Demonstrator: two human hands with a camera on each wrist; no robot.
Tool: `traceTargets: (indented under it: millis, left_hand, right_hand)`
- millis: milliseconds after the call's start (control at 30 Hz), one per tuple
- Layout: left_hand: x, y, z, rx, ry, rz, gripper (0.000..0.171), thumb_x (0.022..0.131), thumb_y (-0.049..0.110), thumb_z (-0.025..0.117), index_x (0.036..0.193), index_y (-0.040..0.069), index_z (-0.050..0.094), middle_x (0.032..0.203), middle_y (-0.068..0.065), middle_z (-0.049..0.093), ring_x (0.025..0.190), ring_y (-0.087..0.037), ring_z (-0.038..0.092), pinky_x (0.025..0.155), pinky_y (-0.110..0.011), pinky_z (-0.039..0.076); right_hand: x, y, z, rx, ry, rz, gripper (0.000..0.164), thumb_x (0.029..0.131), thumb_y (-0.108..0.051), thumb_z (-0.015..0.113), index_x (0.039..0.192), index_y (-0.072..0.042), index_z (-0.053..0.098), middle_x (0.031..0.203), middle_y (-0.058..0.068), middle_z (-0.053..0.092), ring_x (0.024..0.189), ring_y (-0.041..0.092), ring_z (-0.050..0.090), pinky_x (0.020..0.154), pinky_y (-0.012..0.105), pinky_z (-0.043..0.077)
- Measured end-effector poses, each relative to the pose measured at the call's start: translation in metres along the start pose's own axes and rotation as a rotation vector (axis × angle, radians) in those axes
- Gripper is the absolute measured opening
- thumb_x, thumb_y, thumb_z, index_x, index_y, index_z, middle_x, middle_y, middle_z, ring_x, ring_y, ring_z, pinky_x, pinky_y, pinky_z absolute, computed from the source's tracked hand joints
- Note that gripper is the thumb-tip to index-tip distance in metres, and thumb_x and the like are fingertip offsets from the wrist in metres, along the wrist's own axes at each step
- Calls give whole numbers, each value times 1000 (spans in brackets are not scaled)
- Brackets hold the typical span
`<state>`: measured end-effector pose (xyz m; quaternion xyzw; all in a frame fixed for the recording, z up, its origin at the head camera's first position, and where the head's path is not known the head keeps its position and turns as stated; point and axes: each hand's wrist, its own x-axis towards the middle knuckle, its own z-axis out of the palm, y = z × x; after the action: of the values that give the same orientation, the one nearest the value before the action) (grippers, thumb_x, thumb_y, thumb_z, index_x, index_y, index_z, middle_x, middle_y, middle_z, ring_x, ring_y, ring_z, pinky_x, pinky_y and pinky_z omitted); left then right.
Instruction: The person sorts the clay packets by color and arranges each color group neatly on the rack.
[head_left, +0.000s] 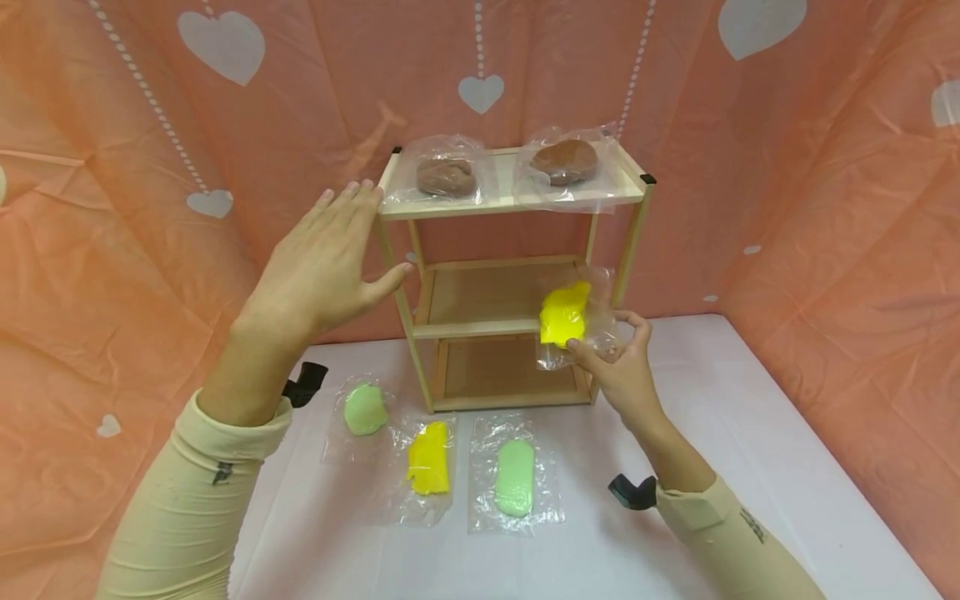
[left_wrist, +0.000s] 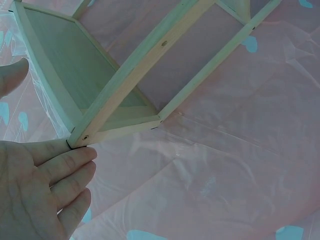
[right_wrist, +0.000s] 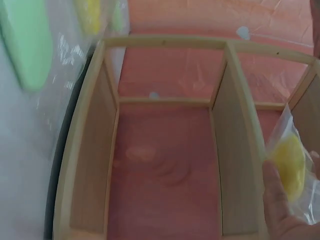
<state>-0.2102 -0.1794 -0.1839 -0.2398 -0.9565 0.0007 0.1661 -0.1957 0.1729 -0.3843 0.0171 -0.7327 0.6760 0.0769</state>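
A three-tier wooden shelf rack (head_left: 510,328) stands at the back of the table. With straight fingers and thumb spread, my left hand (head_left: 318,267) touches the rack's top left front corner; the left wrist view has the fingertips against that corner post. My right hand (head_left: 628,375) pinches a clear bag holding a flat yellow clay-like piece (head_left: 564,315), in front of the middle shelf's right side. In the right wrist view, the bagged yellow piece (right_wrist: 291,167) is beside the middle shelf's front edge. Two bagged brown lumps (head_left: 446,177) lie on the top shelf.
On the white table (head_left: 720,417) in front of the rack lie a bagged round green piece (head_left: 366,409), a bagged yellow piece (head_left: 430,460) and a bagged oblong green piece (head_left: 515,479). A pink curtain (head_left: 315,100) with white hearts hangs behind and at both sides.
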Motion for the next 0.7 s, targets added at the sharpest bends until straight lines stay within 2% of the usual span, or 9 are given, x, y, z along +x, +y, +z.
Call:
traceTargets:
  millis: [100, 133, 267, 400, 600, 700]
  left_hand:
    - [0, 0, 0, -1, -4, -2, 95, 105, 52, 59, 168, -7, 18, 174, -26, 24, 164, -39, 19, 137, -43, 5]
    - [0, 0, 0, -1, -5, -2, 95, 105, 52, 59, 168, -7, 18, 174, -26, 24, 164, -39, 19, 137, -43, 4]
    - [0, 1, 0, -2, -8, -4, 95, 105, 52, 59, 168, -8, 18, 174, -26, 23, 164, -40, 19, 137, -43, 4]
    - [0, 1, 0, -2, -7, -3, 95, 105, 52, 59, 168, -7, 18, 174, -26, 23, 164, -40, 19, 137, -44, 5]
    - [1, 1, -1, 0, -4, -6, 95, 105, 51, 59, 168, -7, 19, 174, -27, 24, 164, -40, 19, 137, -44, 5]
    - [0, 1, 0, -1, -1, -5, 96, 104, 51, 59, 168, -7, 18, 174, -27, 24, 164, -40, 19, 137, -44, 5]
  right_hand:
    - [2, 4, -2, -29, 1, -37, 82, 100, -21, 79, 149, -15, 15, 118, 30, 63, 91, 8, 76, 85, 18, 57]
    - [2, 5, -3, -39, 7, -58, 82, 99, -20, 80, 149, -16, 15, 119, 30, 62, 91, 9, 75, 84, 19, 58]
    - [-1, 8, -4, -98, 45, -160, 85, 97, -18, 82, 152, -15, 18, 130, 20, 51, 94, 18, 68, 82, 19, 60]
    - [-7, 9, -3, -211, 100, -259, 92, 92, -18, 88, 158, -17, 24, 148, 16, 36, 98, 26, 58, 83, 19, 56]
    - [-13, 12, -2, -389, 198, -441, 94, 79, -17, 98, 156, -20, 45, 148, 18, 33, 103, 27, 47, 79, 20, 47]
    - [-15, 12, -1, -443, 221, -515, 93, 72, -15, 102, 152, -17, 53, 146, 23, 33, 106, 27, 45, 79, 24, 42]
